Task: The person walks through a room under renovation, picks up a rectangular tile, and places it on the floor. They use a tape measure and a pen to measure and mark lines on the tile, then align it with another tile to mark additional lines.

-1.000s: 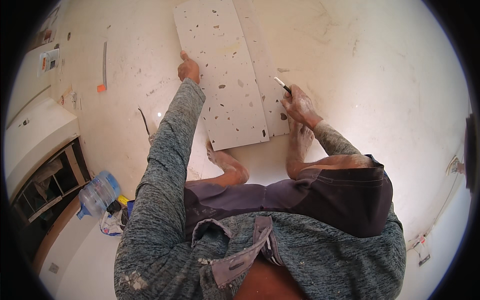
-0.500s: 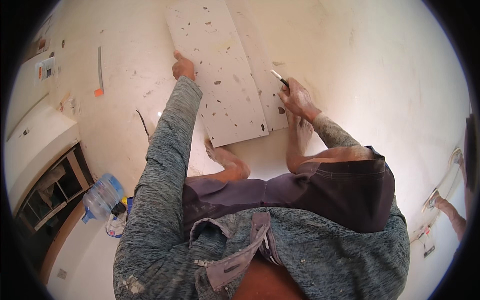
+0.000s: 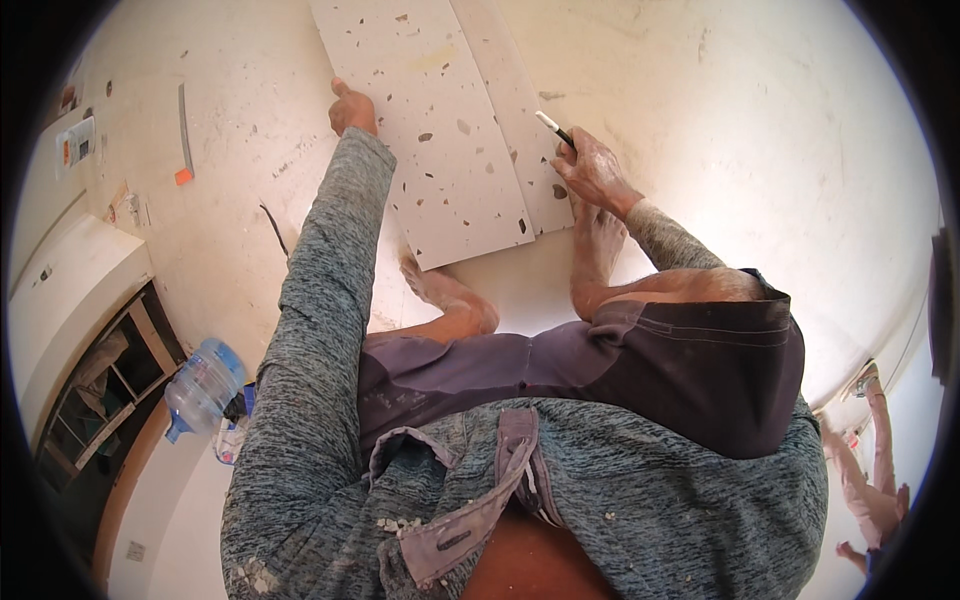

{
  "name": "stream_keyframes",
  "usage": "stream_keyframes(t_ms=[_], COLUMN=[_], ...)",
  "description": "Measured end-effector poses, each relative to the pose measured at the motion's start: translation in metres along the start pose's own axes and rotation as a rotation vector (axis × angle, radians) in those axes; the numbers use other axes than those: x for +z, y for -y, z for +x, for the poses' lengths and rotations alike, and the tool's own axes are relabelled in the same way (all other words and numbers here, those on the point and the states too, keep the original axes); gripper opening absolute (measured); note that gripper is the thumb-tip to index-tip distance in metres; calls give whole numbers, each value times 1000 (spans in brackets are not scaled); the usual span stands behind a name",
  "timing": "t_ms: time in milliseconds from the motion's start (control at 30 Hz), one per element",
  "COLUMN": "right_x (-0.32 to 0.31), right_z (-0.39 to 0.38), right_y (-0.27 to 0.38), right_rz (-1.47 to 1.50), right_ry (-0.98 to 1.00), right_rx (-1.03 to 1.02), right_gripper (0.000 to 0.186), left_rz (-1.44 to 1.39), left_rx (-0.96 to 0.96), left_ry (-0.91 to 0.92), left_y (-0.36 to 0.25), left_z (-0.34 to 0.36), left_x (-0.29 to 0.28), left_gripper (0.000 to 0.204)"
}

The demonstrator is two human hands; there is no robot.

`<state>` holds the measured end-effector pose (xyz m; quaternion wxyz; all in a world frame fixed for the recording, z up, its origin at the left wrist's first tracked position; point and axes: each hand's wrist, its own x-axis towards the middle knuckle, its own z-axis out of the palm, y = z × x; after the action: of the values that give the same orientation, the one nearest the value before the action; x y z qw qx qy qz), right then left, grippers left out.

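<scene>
Two long white boards or slabs with dark specks lie on the pale floor in front of my feet. The upper speckled slab (image 3: 450,150) partly covers the lower speckled slab (image 3: 545,185), which shows along its right side. My left hand (image 3: 352,108) is at the upper slab's left edge, with its fingers curled around that edge and partly hidden. In my right hand (image 3: 597,170) is a marker pen (image 3: 555,128) with a white end and a black section, pointing up and left. This hand is over the lower slab's right edge, near my right foot.
On the left floor lie a flat metal strip (image 3: 184,130) with an orange end and a thin dark strip (image 3: 274,228). A clear water jug (image 3: 205,390) lies beside a dark opening. Another person's legs (image 3: 870,480) show at the far right.
The upper slab and my left hand have shifted slightly up and left in the picture. My right hand keeps the marker pen. More of the other person shows at the right.
</scene>
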<state>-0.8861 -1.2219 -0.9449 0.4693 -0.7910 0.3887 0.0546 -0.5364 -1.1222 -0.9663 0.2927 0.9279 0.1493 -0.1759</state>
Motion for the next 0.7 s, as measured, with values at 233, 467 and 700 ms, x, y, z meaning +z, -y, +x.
stream_keyframes(t_ms=[233,467,700], right_x=[3,2,2], right_z=[-1,-3,-3], right_y=[-2,5,7], right_rz=[-19,-56,-39], right_ry=[13,14,23], right_rx=[-4,11,19], right_gripper=[31,34,34], left_rz=[28,67,48], left_rx=[-57,-52,-42], left_ry=[-1,-31,-1], left_y=[-1,2,-2], left_z=[6,17,12], left_x=[5,11,7], left_gripper=[92,92,91])
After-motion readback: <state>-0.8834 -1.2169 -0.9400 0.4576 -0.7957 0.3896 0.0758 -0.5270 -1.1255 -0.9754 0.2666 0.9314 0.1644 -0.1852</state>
